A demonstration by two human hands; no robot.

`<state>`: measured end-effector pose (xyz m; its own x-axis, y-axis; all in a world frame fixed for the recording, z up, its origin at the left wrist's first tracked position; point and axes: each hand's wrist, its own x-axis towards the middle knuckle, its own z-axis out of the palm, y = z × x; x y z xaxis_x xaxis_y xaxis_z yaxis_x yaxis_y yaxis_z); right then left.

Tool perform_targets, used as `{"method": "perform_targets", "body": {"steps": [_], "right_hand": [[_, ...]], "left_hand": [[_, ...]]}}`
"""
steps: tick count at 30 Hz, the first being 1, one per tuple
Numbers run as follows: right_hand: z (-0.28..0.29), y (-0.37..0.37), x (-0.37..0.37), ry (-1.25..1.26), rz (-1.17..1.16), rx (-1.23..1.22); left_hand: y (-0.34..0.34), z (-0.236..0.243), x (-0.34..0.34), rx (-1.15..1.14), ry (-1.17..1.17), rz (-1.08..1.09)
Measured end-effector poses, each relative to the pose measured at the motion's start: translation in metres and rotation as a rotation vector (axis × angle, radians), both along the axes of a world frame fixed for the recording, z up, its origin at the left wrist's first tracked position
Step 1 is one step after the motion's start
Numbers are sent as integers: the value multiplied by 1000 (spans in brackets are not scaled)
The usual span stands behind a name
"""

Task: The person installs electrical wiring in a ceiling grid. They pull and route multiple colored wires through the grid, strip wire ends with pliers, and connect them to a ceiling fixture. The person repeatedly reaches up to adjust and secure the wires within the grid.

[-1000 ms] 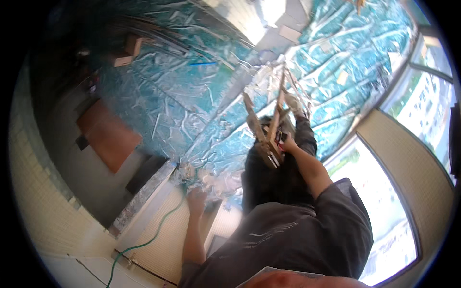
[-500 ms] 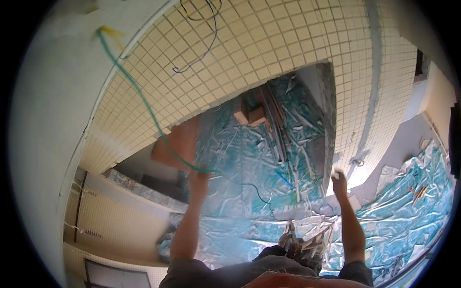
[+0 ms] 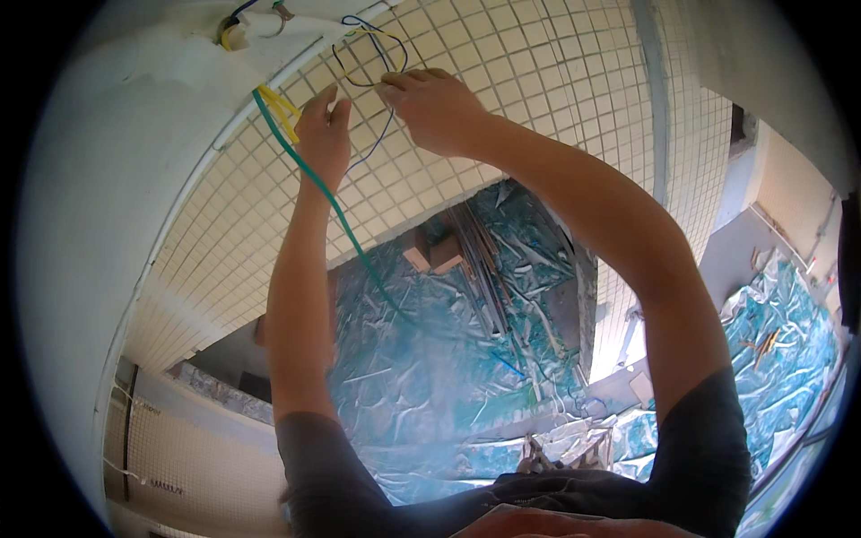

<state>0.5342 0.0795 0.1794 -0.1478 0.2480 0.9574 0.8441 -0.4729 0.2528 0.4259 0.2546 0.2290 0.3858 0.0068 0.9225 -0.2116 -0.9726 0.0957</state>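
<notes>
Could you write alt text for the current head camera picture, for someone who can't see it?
A person's right hand is raised to thin looped wires in front of a cream tiled wall; the left hand, beside yellow wires, has a green cable hanging past its wrist. Crumpled blue-green sheeting lies below.

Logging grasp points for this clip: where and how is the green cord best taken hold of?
Probably along the green cord just right of the left forearm, with a light pinch from the right: the cord is slim, slants down openly there, and runs clear of the yellow strands.
</notes>
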Motion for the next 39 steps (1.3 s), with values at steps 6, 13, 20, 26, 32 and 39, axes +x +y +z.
{"method": "perform_targets", "body": {"steps": [6, 13, 20, 26, 32, 39], "right_hand": [[14, 64, 25, 136, -205, -340], [53, 32, 43, -179, -367, -379], [35, 72, 73, 16, -20, -122], [-77, 120, 19, 909, 471, 19], [-62, 93, -22, 349, 324, -108], [-56, 76, -12, 739, 295, -450]], "left_hand": [[33, 35, 98, -95, -106, 289], [26, 30, 99, 90, 63, 568], [61, 40, 102, 193, -98, 362], [76, 38, 83, 295, -89, 169], [25, 16, 84, 231, 90, 335], [25, -13, 79, 384, -51, 576]]}}
